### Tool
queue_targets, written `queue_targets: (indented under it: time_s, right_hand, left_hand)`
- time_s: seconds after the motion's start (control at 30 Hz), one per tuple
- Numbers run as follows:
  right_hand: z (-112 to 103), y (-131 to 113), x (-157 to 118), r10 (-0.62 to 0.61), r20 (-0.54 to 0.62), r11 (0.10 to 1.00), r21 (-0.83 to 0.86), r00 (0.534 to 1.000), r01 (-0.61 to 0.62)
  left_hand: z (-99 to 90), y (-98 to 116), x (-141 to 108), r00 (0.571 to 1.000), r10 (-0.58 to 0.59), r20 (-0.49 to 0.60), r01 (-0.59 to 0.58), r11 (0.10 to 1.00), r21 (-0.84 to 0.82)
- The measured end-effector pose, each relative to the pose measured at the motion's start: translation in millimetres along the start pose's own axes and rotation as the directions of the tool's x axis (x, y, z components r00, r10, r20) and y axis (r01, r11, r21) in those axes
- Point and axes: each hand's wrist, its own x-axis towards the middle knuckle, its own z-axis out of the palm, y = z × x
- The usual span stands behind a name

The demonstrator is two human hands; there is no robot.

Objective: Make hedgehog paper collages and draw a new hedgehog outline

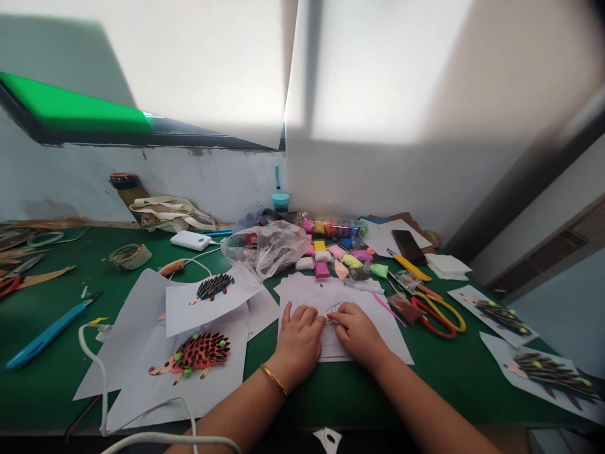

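On a stack of white paper (394, 337), my left hand (300, 337) lies with its fingers stretched out and slightly apart, holding the sheet down. My right hand (357, 334) rests beside it, index finger extended and pressing on a small peach patch of clay (328, 320); the other fingers are bent, and nothing shows in them. Above the fingertips a curved blue line drawing (336, 306) is partly visible. The hands cover much of the sheet. A pink clay strip (390, 309) lies at the paper's right side.
Packets of coloured clay (322, 270) and a plastic bag (269, 249) stand behind the paper. Scissors (437, 315), a yellow cutter (411, 266) and a phone (408, 246) lie right. Clay hedgehog pictures (193, 356) flank both sides. A white cable (94, 359) crosses the left front.
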Motion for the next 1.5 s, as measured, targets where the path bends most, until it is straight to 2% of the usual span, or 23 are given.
queue_targets:
  time_s: [0.27, 0.43, 0.67, 0.77, 0.93, 1.03, 1.27, 1.5]
  right_hand:
    - [-1.1, -5.6, -1.3, -0.032, 0.059, 0.996, -0.078, 0.998, 0.036]
    - [-2.3, -4.2, -1.7, -0.034, -0.004, 0.999, -0.038, 0.999, 0.034]
    - [-0.8, -6.7, -1.9, -0.047, 0.088, 0.992, -0.111, 0.995, 0.056]
    - [-0.5, -4.2, -1.8, -0.045, 0.053, 0.996, -0.072, 0.998, 0.049]
    - [-3.4, 1.6, -0.1, 0.037, -0.030, 0.998, 0.057, 0.999, -0.035]
    - [-3.7, 2.2, 0.2, 0.050, -0.019, 0.996, 0.070, 0.999, -0.048]
    - [-2.8, -1.4, -1.0, 0.029, 0.003, 0.998, 0.052, 1.000, -0.030]
    - [-3.5, -1.0, 0.1, 0.036, 0.014, 0.998, 0.049, 0.999, -0.036]
  left_hand:
    - [0.2, -0.5, 0.0, 1.000, 0.005, -0.009, -0.005, 1.000, -0.014]
    - [-1.2, -1.8, 0.0, 1.000, 0.002, -0.019, -0.003, 1.000, -0.024]
    - [-1.7, -2.1, -0.6, 1.000, 0.012, -0.011, -0.012, 0.999, -0.043]
    - [-2.8, -1.1, -0.2, 1.000, 0.004, -0.016, -0.004, 0.999, -0.039]
    - [-9.1, -3.0, 2.3, 0.997, -0.056, -0.055, 0.052, 0.996, -0.072]
    - [-11.3, -4.8, 3.2, 0.994, -0.086, -0.068, 0.081, 0.993, -0.085]
    - [-6.3, -3.8, 1.6, 0.999, -0.007, -0.035, 0.006, 1.000, -0.023]
    - [-4.6, -4.6, 0.7, 0.998, -0.004, -0.056, 0.003, 1.000, -0.005]
